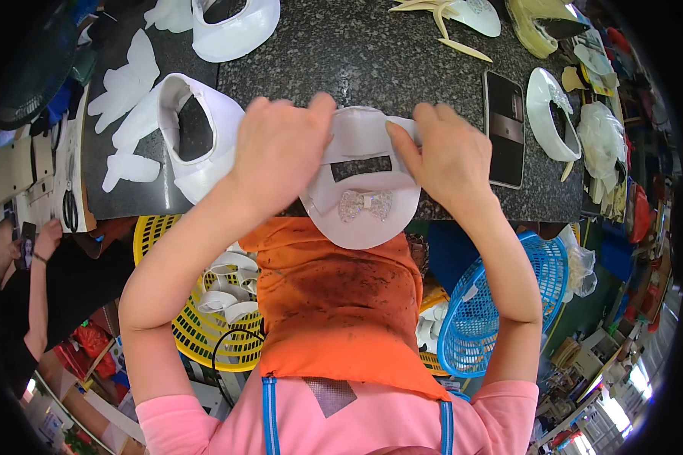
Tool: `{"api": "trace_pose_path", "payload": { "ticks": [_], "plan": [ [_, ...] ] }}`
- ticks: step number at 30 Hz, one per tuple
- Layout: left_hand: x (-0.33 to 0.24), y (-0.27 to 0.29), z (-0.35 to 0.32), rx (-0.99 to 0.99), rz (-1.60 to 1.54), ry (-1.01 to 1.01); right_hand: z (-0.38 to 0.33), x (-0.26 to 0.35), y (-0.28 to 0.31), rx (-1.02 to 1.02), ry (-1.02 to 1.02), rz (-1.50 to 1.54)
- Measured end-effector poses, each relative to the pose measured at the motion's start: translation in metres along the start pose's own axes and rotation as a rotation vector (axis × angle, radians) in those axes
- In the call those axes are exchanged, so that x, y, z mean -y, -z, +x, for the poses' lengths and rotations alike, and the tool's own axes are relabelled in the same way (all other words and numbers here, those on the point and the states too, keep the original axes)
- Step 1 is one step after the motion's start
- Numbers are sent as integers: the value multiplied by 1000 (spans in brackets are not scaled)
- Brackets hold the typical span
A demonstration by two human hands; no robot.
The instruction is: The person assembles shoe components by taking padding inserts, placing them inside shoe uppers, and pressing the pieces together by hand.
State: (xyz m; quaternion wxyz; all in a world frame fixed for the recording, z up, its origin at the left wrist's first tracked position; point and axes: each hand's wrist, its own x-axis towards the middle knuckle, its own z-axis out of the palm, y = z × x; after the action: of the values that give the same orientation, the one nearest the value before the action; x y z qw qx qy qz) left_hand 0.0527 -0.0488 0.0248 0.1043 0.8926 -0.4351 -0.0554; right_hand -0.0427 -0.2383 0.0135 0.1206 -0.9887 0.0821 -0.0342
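Observation:
A white shoe upper (366,227) with a sparkling rhinestone bow on its rounded front lies at the table's near edge, its front overhanging toward my orange apron. My left hand (281,155) is closed on the upper's left side strip, fingers curled over it. On the other side, my right hand (454,155) pinches the right strip between thumb and fingers. The band between the hands is stretched across above a dark opening. My fingertips are partly hidden and slightly blurred.
White uppers (224,121) and loose white pieces (129,80) lie left. A phone (503,129) and another bow-trimmed upper (552,114) lie right. Below stand a yellow basket (148,231) with white parts and a blue basket (501,303). Far left, another person holds a phone (27,244).

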Motion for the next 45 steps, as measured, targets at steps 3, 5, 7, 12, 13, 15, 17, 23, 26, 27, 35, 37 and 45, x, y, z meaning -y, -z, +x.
{"api": "trace_pose_path", "payload": {
  "ticks": [3, 5, 7, 12, 13, 15, 17, 23, 26, 27, 35, 37, 45],
  "plan": [
    [1, 5, -9, -286, 129, -110, -8, -7, 4, -225, 161, 13],
    [5, -21, -18, -354, -85, -188, -10, -5, 3, -377, 478, 236],
    [-3, -22, -25, -283, -479, -118, -11, -4, -2, -229, 469, 393],
    [-13, -17, -24, -293, -464, -60, -1, 2, -9, -251, 548, 358],
    [-15, -19, -22, -337, -362, -71, -1, 6, -14, -297, 507, 316],
    [-20, -24, -13, -364, -267, -80, 2, 13, -24, -414, 448, 260],
    [-20, -28, -9, -428, -113, -124, 4, 13, -22, -396, 462, 256],
    [2, -33, -10, -355, -108, -548, 12, -8, -3, -72, 771, 194],
    [5, -26, -17, -212, -285, -383, 18, -15, 5, -49, 751, 207],
    [5, -27, -17, -205, -291, -385, 15, -13, 6, -15, 675, 276],
    [-20, -20, -18, -223, -54, -422, -45, -4, 16, -294, 30, 344],
    [-35, -19, -17, -222, -8, -221, -83, -9, 1, -322, -55, 372],
    [-73, -42, -35, -524, -997, 171, -117, 47, -18, -651, -455, 1175]
  ]
}}
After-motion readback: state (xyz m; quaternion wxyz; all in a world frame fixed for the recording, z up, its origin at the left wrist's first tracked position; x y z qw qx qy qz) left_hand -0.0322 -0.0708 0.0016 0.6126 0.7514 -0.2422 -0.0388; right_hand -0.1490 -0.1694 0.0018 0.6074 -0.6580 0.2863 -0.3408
